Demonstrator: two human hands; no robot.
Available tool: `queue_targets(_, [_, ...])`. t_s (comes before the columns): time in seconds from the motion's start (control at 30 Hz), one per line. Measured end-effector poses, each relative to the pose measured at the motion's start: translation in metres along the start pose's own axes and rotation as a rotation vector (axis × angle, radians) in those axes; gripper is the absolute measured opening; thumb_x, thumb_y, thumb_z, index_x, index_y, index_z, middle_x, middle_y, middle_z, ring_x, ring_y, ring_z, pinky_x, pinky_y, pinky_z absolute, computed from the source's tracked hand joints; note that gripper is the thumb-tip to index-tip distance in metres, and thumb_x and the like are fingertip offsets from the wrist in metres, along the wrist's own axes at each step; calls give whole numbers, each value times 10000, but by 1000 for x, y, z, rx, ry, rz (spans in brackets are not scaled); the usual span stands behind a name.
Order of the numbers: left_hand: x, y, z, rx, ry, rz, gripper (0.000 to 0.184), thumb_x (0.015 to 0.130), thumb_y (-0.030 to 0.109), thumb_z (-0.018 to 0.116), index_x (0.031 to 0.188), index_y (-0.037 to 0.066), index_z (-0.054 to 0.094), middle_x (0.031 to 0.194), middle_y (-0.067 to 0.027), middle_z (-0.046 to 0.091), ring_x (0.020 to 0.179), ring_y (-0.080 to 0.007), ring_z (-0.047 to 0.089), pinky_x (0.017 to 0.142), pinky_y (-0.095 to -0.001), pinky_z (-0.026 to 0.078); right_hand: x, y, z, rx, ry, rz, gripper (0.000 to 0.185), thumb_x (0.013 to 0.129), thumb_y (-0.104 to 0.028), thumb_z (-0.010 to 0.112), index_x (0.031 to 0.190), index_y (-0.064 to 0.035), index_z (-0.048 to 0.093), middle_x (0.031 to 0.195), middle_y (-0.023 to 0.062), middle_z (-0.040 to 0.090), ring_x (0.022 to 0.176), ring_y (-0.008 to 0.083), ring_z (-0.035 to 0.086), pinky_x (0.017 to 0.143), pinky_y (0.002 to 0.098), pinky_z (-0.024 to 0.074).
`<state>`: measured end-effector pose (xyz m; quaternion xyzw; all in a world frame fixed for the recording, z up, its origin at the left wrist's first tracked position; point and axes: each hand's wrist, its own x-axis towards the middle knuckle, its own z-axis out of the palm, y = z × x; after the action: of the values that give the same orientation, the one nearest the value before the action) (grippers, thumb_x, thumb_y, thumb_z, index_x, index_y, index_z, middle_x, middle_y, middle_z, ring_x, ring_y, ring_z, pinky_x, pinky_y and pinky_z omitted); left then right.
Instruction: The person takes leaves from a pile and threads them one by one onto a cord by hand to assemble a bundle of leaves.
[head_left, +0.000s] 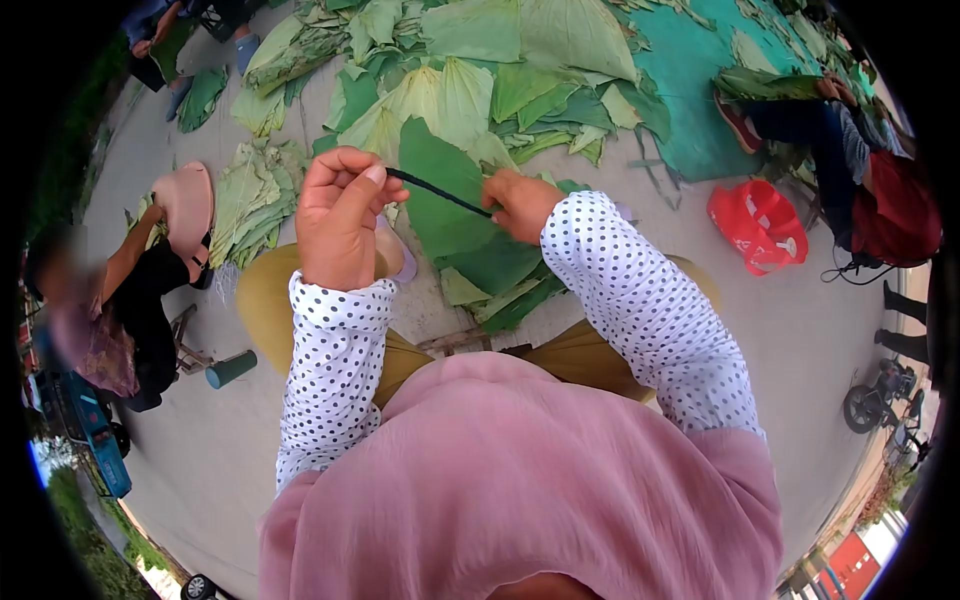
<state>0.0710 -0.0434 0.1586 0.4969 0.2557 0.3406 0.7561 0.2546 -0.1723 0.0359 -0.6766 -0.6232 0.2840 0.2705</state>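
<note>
A thin dark cord (437, 190) stretches between my two hands above the leaves. My left hand (338, 215) pinches its left end between thumb and index finger, with the other fingers curled. At the other end, my right hand (522, 204) is closed on the cord, palm down. Just below the hands lies a big dark green leaf (445, 235), with more leaves layered under it between my knees. Farther out, a large pile of broad leaves (520, 100), green to yellowish, spreads over the ground.
A folded leaf stack (255, 200) lies to the left, near a seated person (120, 300) and a pink hat (187, 215). A red bag (757, 227) sits on the right beside another seated person (850, 160). Teal sheeting (690, 90) covers ground beyond it. A green cylinder (230, 370) lies left.
</note>
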Motion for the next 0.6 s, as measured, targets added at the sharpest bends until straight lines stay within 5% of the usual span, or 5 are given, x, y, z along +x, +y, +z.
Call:
queue_targets(0.27, [-22, 32, -3, 44, -162, 106, 147, 850, -33, 543, 987, 18, 528, 947, -88, 565, 836, -156, 570, 749, -338, 524, 5, 3, 8, -566, -790, 360, 429, 830, -190, 644, 1228, -76, 530, 1272, 118, 527, 1223, 297, 462, 998, 429, 401])
queue_targets(0.4, [-19, 26, -4, 146, -172, 71, 171, 847, -29, 554, 1007, 24, 521, 944, -94, 565, 824, -169, 574, 732, -326, 500, -3, -29, -5, 295, -178, -106, 478, 843, -219, 646, 1267, -66, 488, 1201, 134, 578, 1159, 255, 531, 949, 375, 423])
queue_targets(0.43, [-15, 19, -5, 188, -171, 53, 181, 848, -32, 552, 1017, 22, 520, 937, -93, 567, 811, -167, 575, 723, -320, 496, -3, -46, -10, 294, -173, -106, 478, 843, -219, 646, 1267, -66, 488, 1201, 134, 578, 1159, 255, 531, 949, 375, 423])
queue_targets(0.5, [-1, 0, -9, 181, -206, 19, 197, 855, -21, 560, 1044, 19, 520, 940, -85, 579, 809, -165, 585, 703, -302, 484, -3, -73, -21, 1137, -150, -63, 325, 908, -187, 575, 1196, -43, 528, 1032, 73, 612, 966, 148, 587, 853, 292, 460])
queue_targets(0.6, [32, -29, -6, -8, -222, -228, 200, 894, 62, 584, 1083, 33, 529, 956, -78, 611, 793, -146, 592, 704, -295, 497, -5, -81, -44, 1038, -29, 237, 219, 948, -161, 522, 1113, -27, 575, 856, -7, 568, 768, 65, 535, 725, 219, 453])
